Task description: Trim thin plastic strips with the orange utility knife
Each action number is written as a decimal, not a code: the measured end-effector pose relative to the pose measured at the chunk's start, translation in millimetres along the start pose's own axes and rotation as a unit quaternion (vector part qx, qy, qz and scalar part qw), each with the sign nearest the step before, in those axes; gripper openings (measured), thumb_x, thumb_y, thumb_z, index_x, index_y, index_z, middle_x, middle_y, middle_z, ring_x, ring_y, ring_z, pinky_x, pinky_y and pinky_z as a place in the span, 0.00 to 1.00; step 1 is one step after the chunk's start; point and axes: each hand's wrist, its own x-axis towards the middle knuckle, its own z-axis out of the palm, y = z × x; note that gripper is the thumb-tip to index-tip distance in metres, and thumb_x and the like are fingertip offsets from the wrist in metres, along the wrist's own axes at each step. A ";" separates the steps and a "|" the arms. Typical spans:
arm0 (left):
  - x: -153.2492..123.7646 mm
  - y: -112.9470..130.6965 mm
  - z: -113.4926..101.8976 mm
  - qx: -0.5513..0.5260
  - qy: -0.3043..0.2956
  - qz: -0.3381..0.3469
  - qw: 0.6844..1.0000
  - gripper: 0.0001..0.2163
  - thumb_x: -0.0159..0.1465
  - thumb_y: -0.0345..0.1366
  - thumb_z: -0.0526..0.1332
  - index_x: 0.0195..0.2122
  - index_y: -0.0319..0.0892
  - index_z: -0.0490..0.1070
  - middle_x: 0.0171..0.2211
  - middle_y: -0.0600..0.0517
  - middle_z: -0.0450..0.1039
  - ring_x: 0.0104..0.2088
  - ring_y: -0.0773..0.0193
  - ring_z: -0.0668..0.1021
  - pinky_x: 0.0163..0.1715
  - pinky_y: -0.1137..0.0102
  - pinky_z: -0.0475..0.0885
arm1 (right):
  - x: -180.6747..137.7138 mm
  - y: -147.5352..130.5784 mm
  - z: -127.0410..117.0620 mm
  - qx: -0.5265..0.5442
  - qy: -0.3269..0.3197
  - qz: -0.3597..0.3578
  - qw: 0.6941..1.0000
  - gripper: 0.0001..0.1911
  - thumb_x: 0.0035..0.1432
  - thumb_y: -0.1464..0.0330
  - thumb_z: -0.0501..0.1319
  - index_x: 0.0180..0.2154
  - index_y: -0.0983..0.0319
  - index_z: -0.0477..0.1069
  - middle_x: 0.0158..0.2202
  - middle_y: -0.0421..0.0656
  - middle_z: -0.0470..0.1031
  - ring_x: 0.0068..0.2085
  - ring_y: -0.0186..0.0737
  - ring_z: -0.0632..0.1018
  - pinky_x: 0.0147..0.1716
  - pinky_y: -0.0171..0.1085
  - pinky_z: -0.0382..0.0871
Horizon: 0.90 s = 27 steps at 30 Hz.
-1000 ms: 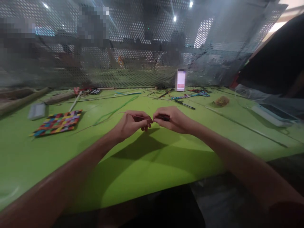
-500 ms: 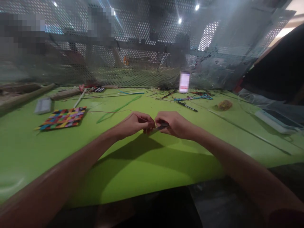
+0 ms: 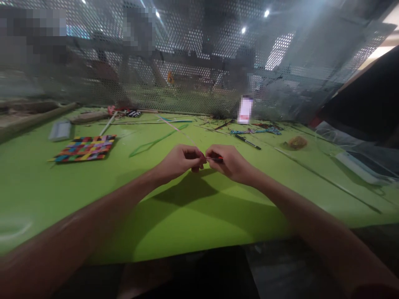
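Observation:
Both hands meet a little above the middle of the green table (image 3: 193,216). My left hand (image 3: 182,160) is pinched shut on a thin pale strip (image 3: 181,132) that slants up and away to the far left. Fingertip to fingertip with it, my right hand (image 3: 229,162) is closed on a small dark red-tipped piece (image 3: 216,158), too small to name. The two hands touch at the fingertips.
A multicoloured woven mat (image 3: 85,147) lies at the left, with a grey block (image 3: 60,130) behind it. A green strip (image 3: 156,141), a black pen (image 3: 247,141), a braided cord (image 3: 257,131) and a brown tuft (image 3: 296,142) lie farther back. A perforated metal screen (image 3: 193,62) closes off the rear.
The thin strip in my left hand has swung from lying leftward to slanting up and away. The hands stay joined at the fingertips; the view has shifted slightly.

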 end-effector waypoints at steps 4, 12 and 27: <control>0.4 -4.2 0.4 -0.018 -0.006 -0.004 1.000 0.04 0.53 0.32 0.69 0.26 0.37 0.76 0.20 0.54 0.74 0.21 0.70 0.74 0.25 0.74 0.70 | -0.9 0.3 3.0 -0.045 0.015 -0.040 0.998 0.02 0.60 0.73 0.58 0.33 0.64 0.67 0.30 0.41 0.69 0.29 0.31 0.63 0.32 0.32 0.54; 0.6 -3.4 -2.2 -0.051 -0.064 -0.006 0.997 0.04 0.53 0.33 0.68 0.26 0.38 0.75 0.21 0.53 0.75 0.22 0.69 0.75 0.26 0.72 0.71 | -2.6 -4.7 1.5 -0.145 0.040 -0.101 0.984 0.08 0.67 0.70 0.52 0.36 0.63 0.68 0.30 0.42 0.68 0.30 0.34 0.64 0.31 0.34 0.53; -7.5 -0.6 2.5 0.079 -0.268 -0.012 0.960 0.08 0.61 0.36 0.66 0.27 0.38 0.74 0.20 0.55 0.72 0.20 0.71 0.71 0.22 0.75 0.63 | 9.3 2.9 -3.9 -0.212 0.083 0.150 0.962 0.03 0.60 0.72 0.62 0.34 0.63 0.67 0.33 0.46 0.74 0.33 0.39 0.70 0.34 0.37 0.58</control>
